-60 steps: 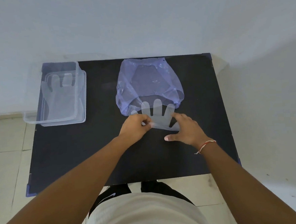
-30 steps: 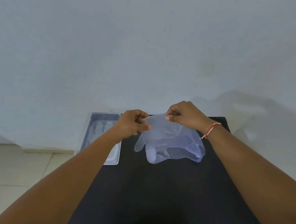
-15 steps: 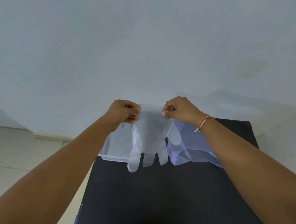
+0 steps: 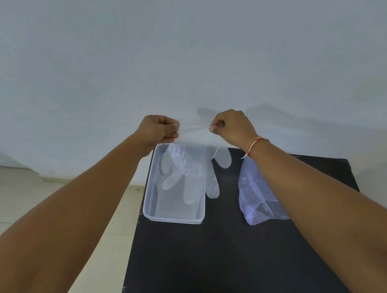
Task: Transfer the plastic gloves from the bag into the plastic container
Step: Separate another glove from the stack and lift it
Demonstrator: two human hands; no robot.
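Observation:
A thin clear plastic glove [image 4: 197,169] hangs by its cuff, fingers pointing down, over the clear rectangular plastic container [image 4: 148,202]. My left hand [image 4: 158,131] pinches the cuff's left corner and my right hand [image 4: 231,125] pinches its right corner, stretching the cuff between them. Most of the glove hangs above the container; two of its fingers hang past the container's right rim over the table. The bluish plastic bag [image 4: 256,194] lies crumpled on the table to the right, partly hidden by my right forearm. Whether another glove lies in the container I cannot tell.
The container and bag rest on a black table [image 4: 218,259] pushed against a pale wall [image 4: 181,55]. The container sits at the table's far left corner, beside the left edge. Light floor tiles [image 4: 19,195] show to the left.
Both hands lifted the glove from the bag's mouth, turned it fingers-down and carried it left, from in front of the bag to above the container. The view swung left with it.

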